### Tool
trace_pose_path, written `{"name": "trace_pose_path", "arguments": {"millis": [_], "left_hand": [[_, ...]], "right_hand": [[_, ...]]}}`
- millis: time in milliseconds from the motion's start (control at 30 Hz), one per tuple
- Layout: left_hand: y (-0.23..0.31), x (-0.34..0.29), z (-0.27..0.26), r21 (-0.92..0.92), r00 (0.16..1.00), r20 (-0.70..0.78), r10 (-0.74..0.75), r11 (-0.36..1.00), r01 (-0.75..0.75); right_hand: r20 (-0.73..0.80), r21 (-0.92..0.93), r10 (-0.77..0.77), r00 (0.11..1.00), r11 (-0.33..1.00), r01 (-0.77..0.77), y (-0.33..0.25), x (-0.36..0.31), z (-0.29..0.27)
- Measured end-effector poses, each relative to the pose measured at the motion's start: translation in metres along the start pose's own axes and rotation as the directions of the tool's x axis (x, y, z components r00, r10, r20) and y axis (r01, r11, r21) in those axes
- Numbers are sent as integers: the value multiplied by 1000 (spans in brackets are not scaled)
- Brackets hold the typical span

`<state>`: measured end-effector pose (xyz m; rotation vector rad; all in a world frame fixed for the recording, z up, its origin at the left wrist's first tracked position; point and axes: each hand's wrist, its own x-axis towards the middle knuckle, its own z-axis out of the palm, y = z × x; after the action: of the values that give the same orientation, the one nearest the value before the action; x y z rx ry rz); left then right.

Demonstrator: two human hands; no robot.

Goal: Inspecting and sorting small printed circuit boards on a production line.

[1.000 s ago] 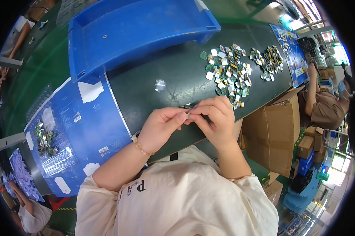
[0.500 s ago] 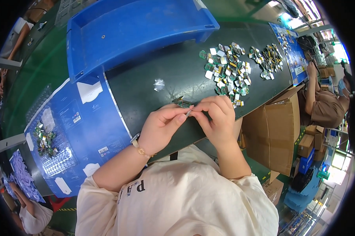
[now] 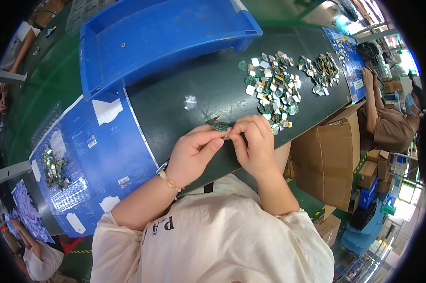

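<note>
Between thumb and fingers, my left hand [image 3: 192, 151] grips a small green circuit board [image 3: 220, 126], which stands up tilted past the fingertips. My right hand [image 3: 256, 145] is closed in a pinch at the board's near right edge, its fingertips meeting those of the left. A thin, light piece seems to lie in that pinch, too small to name. Just beyond the hands, a crumpled bit of clear plastic [image 3: 190, 102] rests on the dark tabletop [image 3: 161, 89]. To the right lies a loose heap of similar boards [image 3: 274, 89] with white and yellow parts.
A second heap of boards [image 3: 324, 73] lies farther right. A large blue bin [image 3: 161, 61] stands at the back left. Blue printed sheets [image 3: 109, 155] on the left carry a clear tray [image 3: 73, 193] with more boards. A cardboard box [image 3: 321, 160] stands beside my right arm. Co-workers sit at both sides.
My right hand has shifted slightly left and turned at the board's edge. The board has tipped a little, showing more of its green face. At far right, a co-worker's arms have moved.
</note>
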<state>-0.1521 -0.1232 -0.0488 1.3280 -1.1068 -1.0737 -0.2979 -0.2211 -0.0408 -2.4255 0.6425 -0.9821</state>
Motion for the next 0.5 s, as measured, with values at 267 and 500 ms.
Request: {"name": "trace_pose_path", "arguments": {"millis": [267,500], "left_hand": [[-4,2,0,-435,976,-31,-214,882,179],[-6,0,-2,-547,963,24,-268,803,236]], "right_hand": [[-25,88,-98,995,991,100,-4,17,-11],[-315,-2,-56,947,998,58,-7,158,-22]]}}
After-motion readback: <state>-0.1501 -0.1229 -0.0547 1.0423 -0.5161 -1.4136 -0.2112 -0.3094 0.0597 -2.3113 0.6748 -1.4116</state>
